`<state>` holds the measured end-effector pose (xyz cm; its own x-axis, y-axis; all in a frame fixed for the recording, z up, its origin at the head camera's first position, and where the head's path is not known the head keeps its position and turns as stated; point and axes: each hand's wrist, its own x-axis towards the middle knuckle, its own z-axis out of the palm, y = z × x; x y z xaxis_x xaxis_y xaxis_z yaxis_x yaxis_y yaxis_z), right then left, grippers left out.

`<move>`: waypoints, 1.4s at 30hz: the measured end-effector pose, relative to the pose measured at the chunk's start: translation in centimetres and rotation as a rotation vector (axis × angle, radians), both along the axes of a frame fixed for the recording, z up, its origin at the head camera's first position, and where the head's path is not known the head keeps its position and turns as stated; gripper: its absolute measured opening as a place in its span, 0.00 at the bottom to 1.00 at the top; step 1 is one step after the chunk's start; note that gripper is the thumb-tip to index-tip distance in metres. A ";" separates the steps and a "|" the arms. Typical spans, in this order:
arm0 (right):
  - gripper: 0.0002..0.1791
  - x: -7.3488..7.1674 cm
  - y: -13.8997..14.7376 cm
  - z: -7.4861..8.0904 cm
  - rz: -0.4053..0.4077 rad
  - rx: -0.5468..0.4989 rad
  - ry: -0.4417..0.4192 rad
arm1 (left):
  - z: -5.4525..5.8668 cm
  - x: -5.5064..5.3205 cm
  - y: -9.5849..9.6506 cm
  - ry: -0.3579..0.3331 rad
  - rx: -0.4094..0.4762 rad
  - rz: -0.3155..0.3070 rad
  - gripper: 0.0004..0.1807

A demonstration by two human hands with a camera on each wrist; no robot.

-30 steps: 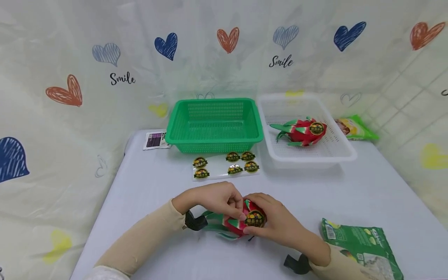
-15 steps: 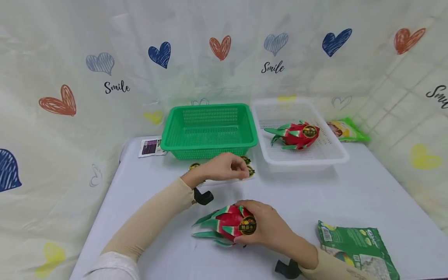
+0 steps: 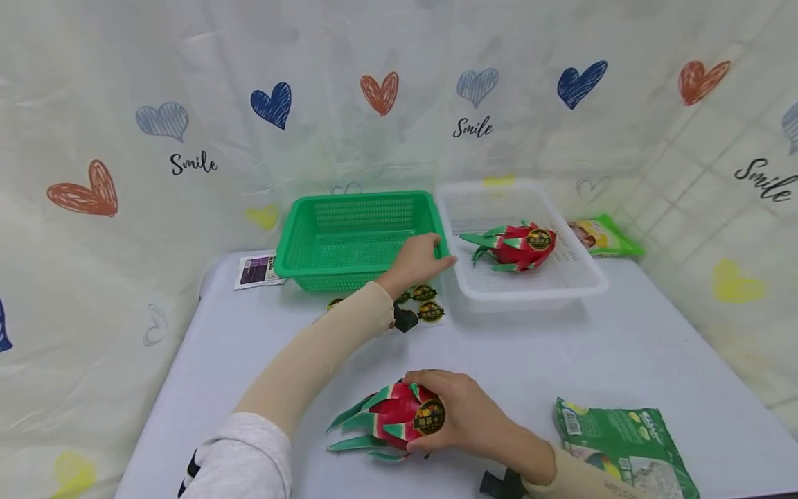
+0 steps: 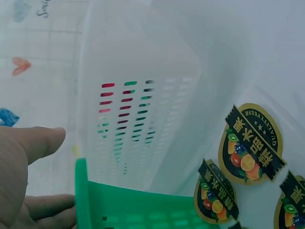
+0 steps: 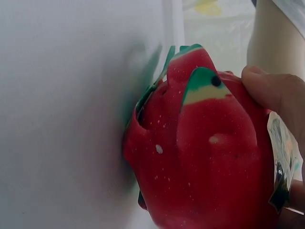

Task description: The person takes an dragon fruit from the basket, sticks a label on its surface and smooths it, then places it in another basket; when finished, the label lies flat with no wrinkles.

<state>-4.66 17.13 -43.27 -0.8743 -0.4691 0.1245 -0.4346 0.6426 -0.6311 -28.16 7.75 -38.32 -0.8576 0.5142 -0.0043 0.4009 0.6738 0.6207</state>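
My right hand [image 3: 467,419] grips a dragon fruit [image 3: 389,419] from its right side, thumb and fingers spread around it, low over the white table. The fruit is red with green leaf tips pointing left, and a black-and-gold round sticker [image 3: 430,416] is on its right end. My left hand [image 3: 414,263] reaches forward to the right front corner of a green plastic basket [image 3: 330,281]. Seen from the left wrist, fingers [image 4: 52,210] are behind the green rim while the thumb stands apart from it. No fruit shows inside the green basket.
Beside the green basket stands a white basket [image 3: 530,295] holding another stickered dragon fruit [image 3: 514,249]. A sticker sheet [image 3: 431,312] lies under the left forearm. Around these are a green bag [image 3: 623,443], a yellow-green packet [image 3: 601,237] and a small white sachet [image 3: 255,271].
My left hand has left the dragon fruit's sticker and moved forward over the sticker sheet to the green basket's corner. The right hand keeps hold of the fruit. The head view has shifted.
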 end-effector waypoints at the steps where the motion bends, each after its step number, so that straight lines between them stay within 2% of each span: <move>1: 0.42 0.0 0.0 0.0 0.009 -0.011 -0.007 | -0.2 -0.1 0.2 -0.004 -0.008 0.018 0.37; 6: 0.41 0.1 0.5 0.1 0.009 -0.037 -0.017 | -0.6 -0.1 0.7 0.013 -0.055 0.073 0.35; 14: 0.41 -1.0 3.5 1.5 -0.048 0.023 -0.038 | -0.4 -0.1 0.7 0.061 -0.068 0.089 0.42; 17: 0.40 -1.7 5.2 2.3 -0.082 0.034 -0.006 | -0.4 0.0 0.6 0.077 -0.064 0.083 0.41; 20: 0.40 -2.3 7.2 3.4 -0.121 0.032 0.065 | -0.5 0.1 0.5 0.082 -0.058 0.073 0.41; 25: 0.39 -3.8 10.6 5.7 -0.182 0.048 0.193 | -0.7 0.0 0.5 0.088 -0.042 0.070 0.41; 30: 0.39 -5.2 13.2 7.9 -0.259 0.089 0.237 | -0.9 -0.3 0.4 0.099 -0.048 0.062 0.40; 36: 0.38 -7.4 16.0 9.7 -0.323 0.135 0.220 | -0.9 -0.3 0.4 0.101 -0.072 0.064 0.41; 42: 0.35 -10.3 18.1 9.9 -0.334 0.132 0.147 | -1.0 -0.4 0.4 0.105 -0.090 0.075 0.41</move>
<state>-14.95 35.27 -33.33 -0.9589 -0.1819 0.2178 -0.2675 0.8356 -0.4798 -28.57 8.17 -39.28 -0.8919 0.4501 0.0441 0.4067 0.7556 0.5135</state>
